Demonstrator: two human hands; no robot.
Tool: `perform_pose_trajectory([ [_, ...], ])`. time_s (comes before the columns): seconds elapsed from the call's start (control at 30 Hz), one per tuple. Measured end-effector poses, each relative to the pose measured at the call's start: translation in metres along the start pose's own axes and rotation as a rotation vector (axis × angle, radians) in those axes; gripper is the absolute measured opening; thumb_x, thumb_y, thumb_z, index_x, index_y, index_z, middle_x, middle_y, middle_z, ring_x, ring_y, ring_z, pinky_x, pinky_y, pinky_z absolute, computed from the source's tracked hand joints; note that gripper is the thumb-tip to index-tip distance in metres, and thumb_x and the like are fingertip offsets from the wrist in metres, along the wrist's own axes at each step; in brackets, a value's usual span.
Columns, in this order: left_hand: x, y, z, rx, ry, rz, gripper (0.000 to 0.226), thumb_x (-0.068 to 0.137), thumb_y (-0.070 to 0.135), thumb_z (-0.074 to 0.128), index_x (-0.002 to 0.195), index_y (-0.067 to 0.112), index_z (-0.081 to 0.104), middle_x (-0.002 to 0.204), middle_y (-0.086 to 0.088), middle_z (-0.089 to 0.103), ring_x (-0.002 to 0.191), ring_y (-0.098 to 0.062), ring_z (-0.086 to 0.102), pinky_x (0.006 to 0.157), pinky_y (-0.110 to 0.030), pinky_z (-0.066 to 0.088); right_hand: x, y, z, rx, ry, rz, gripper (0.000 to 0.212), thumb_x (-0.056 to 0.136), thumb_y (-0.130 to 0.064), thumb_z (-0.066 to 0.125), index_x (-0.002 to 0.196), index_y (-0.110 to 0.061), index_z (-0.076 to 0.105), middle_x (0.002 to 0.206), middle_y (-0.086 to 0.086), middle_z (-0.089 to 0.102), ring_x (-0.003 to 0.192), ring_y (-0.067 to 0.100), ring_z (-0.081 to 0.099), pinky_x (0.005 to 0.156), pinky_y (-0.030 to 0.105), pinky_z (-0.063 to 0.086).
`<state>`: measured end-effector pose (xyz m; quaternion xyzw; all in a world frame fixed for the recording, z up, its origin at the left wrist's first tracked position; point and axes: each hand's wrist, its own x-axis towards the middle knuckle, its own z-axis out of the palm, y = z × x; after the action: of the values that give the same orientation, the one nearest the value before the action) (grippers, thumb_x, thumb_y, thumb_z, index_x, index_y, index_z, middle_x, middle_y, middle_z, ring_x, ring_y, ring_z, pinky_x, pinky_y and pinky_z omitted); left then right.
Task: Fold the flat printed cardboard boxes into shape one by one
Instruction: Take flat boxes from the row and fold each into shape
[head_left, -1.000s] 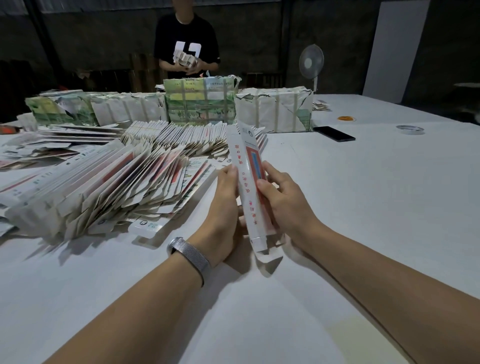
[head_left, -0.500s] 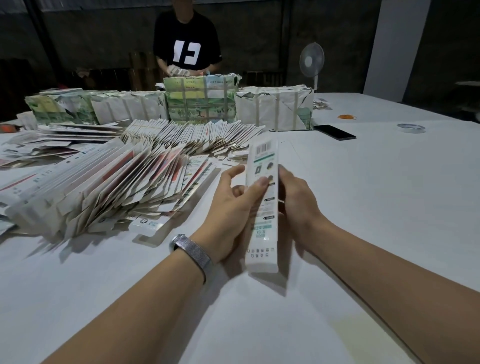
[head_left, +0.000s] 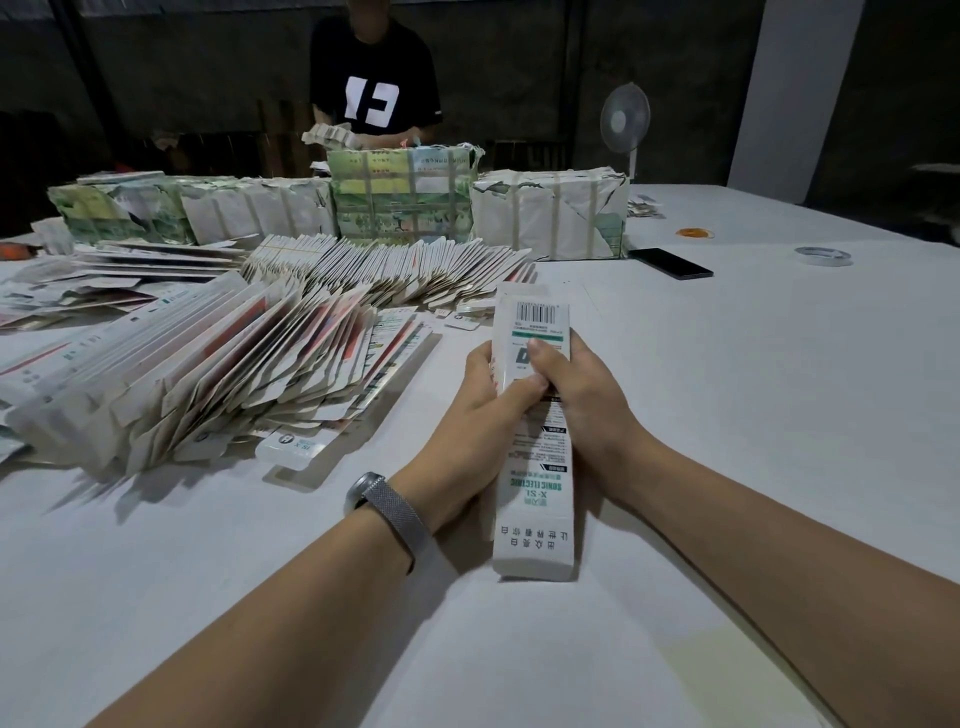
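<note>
Box: a long white printed carton (head_left: 535, 467) sits at centre frame, barcode end up and away, its near end low over the desk (head_left: 753, 415).
Hands: the left hand (head_left: 483, 410) and right hand (head_left: 587, 405) grasp its upper half from either side, fingers (head_left: 540, 358) curled round it, thumbs on the printed face, apparently squeezing it into shape.
Stock: flat cartons (head_left: 208, 374) fan out at left, within reach; wrapped bundles (head_left: 550, 213) line the upper centre.
Surroundings: a phone (head_left: 670, 263), a tape roll (head_left: 823, 255) and a fan (head_left: 625, 124) lie at upper right, well apart; a second worker (head_left: 374, 88) stands at top.
Obstacles: none near the hands.
</note>
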<state>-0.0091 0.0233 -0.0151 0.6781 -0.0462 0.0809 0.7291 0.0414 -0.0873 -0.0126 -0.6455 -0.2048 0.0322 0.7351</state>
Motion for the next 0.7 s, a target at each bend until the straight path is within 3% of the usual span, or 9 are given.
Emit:
perform_pose_trajectory([
  [0.07,0.0002,-0.0005,0.0019,0.038,0.008,0.006,0.047,0.092,0.033,0.056,0.135,0.023,0.042,0.102,-0.004,0.074,0.082,-0.013,0.075,0.063,-0.022,0.056,-0.0008,-0.0019,0.0001,0.009,-0.018,-0.006,0.029,0.105,-0.016,0.046,0.133,-0.013,0.055,0.120,0.012,0.070,0.110,0.030,0.068,0.098,0.045,0.054],
  [0.17,-0.0001,-0.0001,0.0014,0.077,0.022,0.017,0.031,0.103,0.034,0.047,0.133,0.024,0.046,0.085,0.011,0.076,0.076,-0.009,0.075,0.059,-0.020,0.056,-0.0016,-0.0024,0.0007,0.021,-0.037,-0.028,0.025,0.105,-0.018,0.048,0.128,-0.018,0.057,0.111,0.003,0.074,0.097,0.020,0.072,0.082,0.033,0.059],
  [0.27,-0.0007,0.0008,0.0006,0.132,0.074,0.032,0.028,0.108,0.041,0.037,0.126,0.025,0.052,0.092,0.005,0.075,0.083,-0.011,0.074,0.069,-0.030,0.060,-0.0012,-0.0025,0.0016,0.042,-0.025,-0.041,0.021,0.104,-0.015,0.049,0.123,-0.020,0.058,0.098,-0.006,0.075,0.085,0.010,0.073,0.069,0.022,0.056],
  [0.33,-0.0009,0.0017,0.0024,0.175,0.111,0.043,0.033,0.109,0.044,0.036,0.125,0.025,0.056,0.104,0.001,0.073,0.095,-0.017,0.073,0.087,-0.045,0.059,-0.0015,-0.0034,0.0012,0.045,-0.012,-0.043,0.025,0.104,-0.015,0.051,0.127,-0.017,0.056,0.098,-0.006,0.075,0.084,0.010,0.073,0.069,0.023,0.057],
  [0.4,-0.0011,0.0031,0.0045,0.155,0.166,0.040,0.034,0.109,0.041,0.035,0.122,0.025,0.062,0.109,-0.004,0.073,0.101,-0.022,0.071,0.094,-0.052,0.056,-0.0023,-0.0038,0.0011,0.054,-0.009,-0.037,0.027,0.103,-0.016,0.052,0.130,-0.017,0.056,0.100,-0.003,0.076,0.085,0.014,0.074,0.071,0.027,0.058],
  [0.5,-0.0003,0.0061,0.0051,0.079,0.230,-0.011,0.035,0.109,0.037,0.037,0.117,0.022,0.068,0.109,-0.009,0.074,0.101,-0.028,0.072,0.095,-0.055,0.055,-0.0032,-0.0033,0.0028,0.072,-0.009,-0.032,0.024,0.102,-0.016,0.054,0.126,-0.018,0.058,0.101,0.001,0.077,0.084,0.018,0.074,0.070,0.031,0.059],
  [0.7,-0.0022,0.0061,0.0039,0.052,0.181,0.009,0.038,0.109,0.036,0.036,0.123,0.016,0.065,0.113,-0.012,0.073,0.103,-0.030,0.071,0.095,-0.055,0.055,-0.0044,-0.0029,0.0052,0.110,0.013,-0.055,0.022,0.102,-0.017,0.056,0.123,-0.021,0.059,0.099,0.001,0.078,0.084,0.018,0.074,0.072,0.032,0.060],
])
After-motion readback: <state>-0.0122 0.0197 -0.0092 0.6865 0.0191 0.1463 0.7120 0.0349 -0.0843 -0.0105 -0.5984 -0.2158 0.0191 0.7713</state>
